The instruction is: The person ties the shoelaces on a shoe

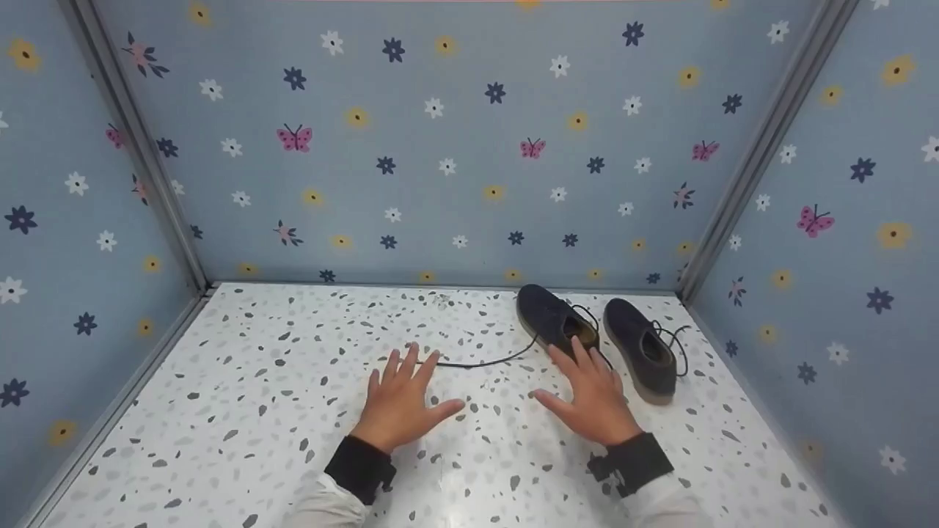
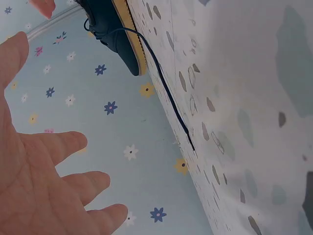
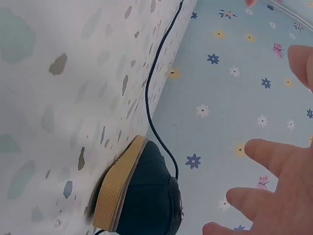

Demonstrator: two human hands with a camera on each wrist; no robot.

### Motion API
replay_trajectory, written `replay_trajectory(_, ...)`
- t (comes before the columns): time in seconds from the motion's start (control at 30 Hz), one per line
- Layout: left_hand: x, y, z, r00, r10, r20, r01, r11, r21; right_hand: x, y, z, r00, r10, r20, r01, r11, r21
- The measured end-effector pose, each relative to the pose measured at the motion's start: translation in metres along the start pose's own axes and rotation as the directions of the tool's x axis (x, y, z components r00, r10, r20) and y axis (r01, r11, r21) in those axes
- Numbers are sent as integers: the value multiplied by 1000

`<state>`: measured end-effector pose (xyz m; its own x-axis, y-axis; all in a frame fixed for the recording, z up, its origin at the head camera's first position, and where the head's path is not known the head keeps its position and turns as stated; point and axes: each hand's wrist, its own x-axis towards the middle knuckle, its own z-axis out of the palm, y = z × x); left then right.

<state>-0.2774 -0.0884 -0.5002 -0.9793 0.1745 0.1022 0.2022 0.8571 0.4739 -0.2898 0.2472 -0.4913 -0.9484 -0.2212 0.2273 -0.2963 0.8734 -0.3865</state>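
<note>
Two dark lace-up shoes stand side by side at the back right of the speckled surface, toes toward the back wall. From the nearer-to-middle shoe (image 1: 541, 312) a long dark lace (image 1: 477, 364) trails left across the surface. My left hand (image 1: 400, 407) is spread with fingers apart, its fingertips overlapping the lace's far end in the head view. With fingers also spread, my right hand (image 1: 593, 403) hovers by that shoe's heel and hides part of it. The other shoe (image 1: 637, 348) lies just right of this hand, its lace (image 1: 678, 345) looped loosely outward. Neither hand holds anything.
A flower-and-butterfly patterned panel (image 1: 440, 147) rises behind the shoes. Similar panels close off the left (image 1: 66, 293) and right (image 1: 843, 293) sides, joined by grey metal corner posts (image 1: 766, 147). The white terrazzo-look surface (image 1: 257, 381) spreads beneath both hands.
</note>
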Motion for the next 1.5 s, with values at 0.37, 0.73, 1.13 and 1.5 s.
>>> replay_trajectory(0.37, 26, 16, 3, 996, 39, 80, -29, 993, -118, 33, 22, -18, 1000, 16, 25, -19, 993, 120)
replay_trajectory(0.73, 46, 34, 8, 994, 4, 109, 19, 976, -216, 55, 35, -22, 995, 87, 57, -96, 980, 177)
replay_trajectory(1.13, 73, 47, 14, 992, -39, 123, 90, 891, -444, 95, 62, -28, 965, 221, 142, -251, 937, 242)
replay_trajectory(1.5, 94, 60, 29, 981, -47, 187, 146, 816, -560, 108, 72, -26, 916, 307, 258, -371, 892, 257)
